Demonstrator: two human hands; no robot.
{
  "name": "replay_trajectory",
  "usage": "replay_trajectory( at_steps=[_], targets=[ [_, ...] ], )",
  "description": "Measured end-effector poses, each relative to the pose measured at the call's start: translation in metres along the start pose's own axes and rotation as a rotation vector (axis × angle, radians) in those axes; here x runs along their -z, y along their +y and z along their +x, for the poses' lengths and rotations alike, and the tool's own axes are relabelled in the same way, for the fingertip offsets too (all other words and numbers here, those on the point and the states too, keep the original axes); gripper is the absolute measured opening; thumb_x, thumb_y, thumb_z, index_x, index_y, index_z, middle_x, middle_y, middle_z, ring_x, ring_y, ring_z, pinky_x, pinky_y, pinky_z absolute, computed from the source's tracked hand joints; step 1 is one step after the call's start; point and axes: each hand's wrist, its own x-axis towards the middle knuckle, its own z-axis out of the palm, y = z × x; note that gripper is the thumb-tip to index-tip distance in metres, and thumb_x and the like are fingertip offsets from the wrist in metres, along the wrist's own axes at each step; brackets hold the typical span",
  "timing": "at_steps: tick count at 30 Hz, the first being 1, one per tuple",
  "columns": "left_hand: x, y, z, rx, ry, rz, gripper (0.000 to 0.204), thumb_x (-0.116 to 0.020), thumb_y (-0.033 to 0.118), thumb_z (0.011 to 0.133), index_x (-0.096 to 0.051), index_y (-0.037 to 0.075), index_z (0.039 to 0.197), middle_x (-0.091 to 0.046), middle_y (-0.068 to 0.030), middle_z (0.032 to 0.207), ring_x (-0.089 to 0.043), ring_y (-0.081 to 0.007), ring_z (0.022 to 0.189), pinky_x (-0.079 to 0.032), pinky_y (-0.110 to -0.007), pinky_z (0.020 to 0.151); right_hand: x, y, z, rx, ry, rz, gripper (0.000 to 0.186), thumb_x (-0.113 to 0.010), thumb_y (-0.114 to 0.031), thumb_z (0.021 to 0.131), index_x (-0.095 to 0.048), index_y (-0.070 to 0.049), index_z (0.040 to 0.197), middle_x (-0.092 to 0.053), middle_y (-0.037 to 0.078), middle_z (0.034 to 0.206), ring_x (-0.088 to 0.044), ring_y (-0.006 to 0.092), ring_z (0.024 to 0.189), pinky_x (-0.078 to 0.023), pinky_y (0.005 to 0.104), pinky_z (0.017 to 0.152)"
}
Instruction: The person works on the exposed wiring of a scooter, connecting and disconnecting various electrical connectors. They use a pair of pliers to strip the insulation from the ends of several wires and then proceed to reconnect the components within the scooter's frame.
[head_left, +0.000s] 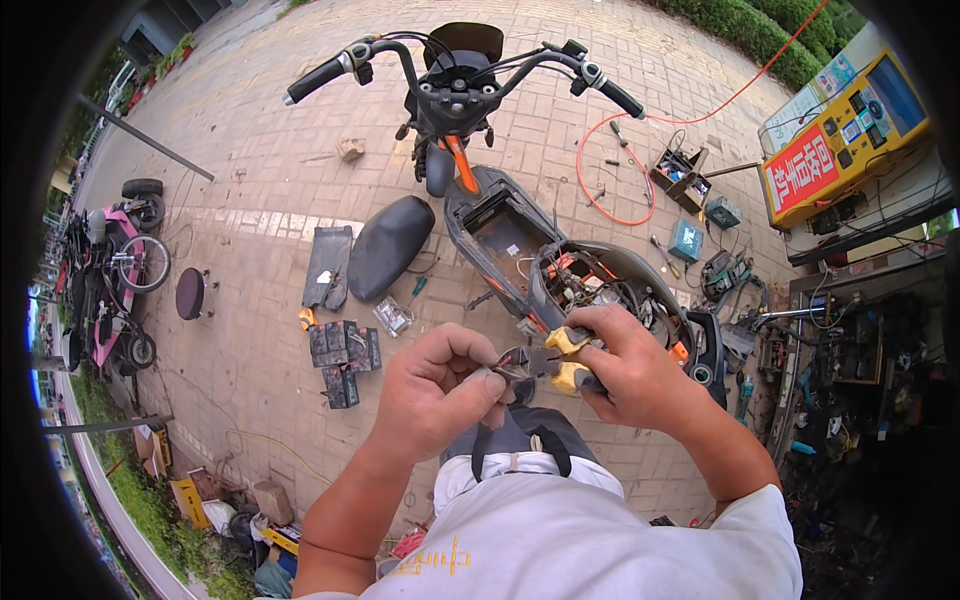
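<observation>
Before my chest, my right hand [635, 365] grips a pair of pliers [567, 376] by its yellow handles, jaws pointing left. My left hand [440, 385] is closed, thumb and forefinger pinching a thin wire [508, 371] at the jaws; its exact end is too small to tell. Just beyond stands an electric scooter [462, 180] with dark handlebars and orange trim. Its seat is off, and wires [605, 290] show in the open rear body. The long black seat [392, 247] lies on the ground to its left.
Several dark batteries [345, 350] sit on the paving at left, near a clear packet [393, 318] and a green screwdriver [418, 287]. A round stool [190, 294] stands farther left. At right are an orange hose [578, 160], a toolbox [682, 180], teal boxes [686, 240] and a yellow machine [845, 145].
</observation>
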Motion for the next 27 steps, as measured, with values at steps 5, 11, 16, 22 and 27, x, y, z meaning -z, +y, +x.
replay_trajectory(
  at_steps=[5, 11, 16, 22, 27],
  targets=[
    [0.005, 0.007, -0.003, 0.051, -0.080, 0.010, 0.014, -0.063, 0.002, 0.087, -0.056, -0.002, 0.099, -0.065, -0.0089, 0.080, -0.060, -0.0099, 0.062, -0.049, -0.023, 0.054, -0.002, 0.000, -0.001, 0.001, 0.021, 0.005, 0.033, -0.073, 0.000, 0.057, -0.062, 0.002, 0.088, -0.056, 0.016, 0.110, -0.057, 0.0345, 0.097, -0.048, 0.0433, 0.084],
    [0.004, 0.004, 0.000, 0.075, -0.131, -0.248, 0.021, -0.070, 0.008, 0.085, -0.055, -0.002, 0.096, -0.063, -0.0151, 0.071, -0.058, -0.0153, 0.052, -0.045, -0.026, 0.040, -0.009, -0.001, -0.003, -0.089, -0.108, 0.529, 0.025, -0.067, 0.003, 0.065, -0.063, 0.003, 0.089, -0.058, 0.017, 0.107, -0.059, 0.0346, 0.094, -0.049, 0.0381, 0.079],
    [-0.001, 0.005, 0.002, 0.083, -0.129, -0.355, 0.023, -0.070, 0.011, 0.086, -0.055, -0.003, 0.096, -0.062, -0.0156, 0.070, -0.054, -0.0158, 0.047, -0.041, -0.025, 0.037, -0.011, -0.003, -0.002, -0.092, -0.125, 0.723, 0.029, -0.066, 0.002, 0.071, -0.066, 0.001, 0.100, -0.060, 0.016, 0.106, -0.061, 0.0308, 0.092, -0.049, 0.0361, 0.080],
    [0.001, 0.004, 0.002, 0.112, -0.155, -0.412, 0.023, -0.070, 0.010, 0.086, -0.054, -0.002, 0.098, -0.063, -0.0149, 0.073, -0.056, -0.0159, 0.050, -0.045, -0.026, 0.041, -0.011, -0.002, -0.005, -0.122, -0.180, 0.788, 0.030, -0.066, 0.002, 0.072, -0.067, 0.000, 0.103, -0.059, 0.016, 0.110, -0.060, 0.0303, 0.096, -0.049, 0.0366, 0.082],
    [0.001, 0.003, -0.001, 0.045, -0.095, -0.262, 0.020, -0.068, 0.004, 0.085, -0.055, -0.002, 0.098, -0.065, -0.0147, 0.077, -0.060, -0.0159, 0.056, -0.049, -0.026, 0.047, 0.001, -0.008, -0.003, -0.056, -0.094, 0.342, 0.030, -0.069, 0.001, 0.067, -0.064, 0.003, 0.097, -0.055, 0.020, 0.118, -0.056, 0.0364, 0.106, -0.048, 0.0415, 0.090]
  ],
)
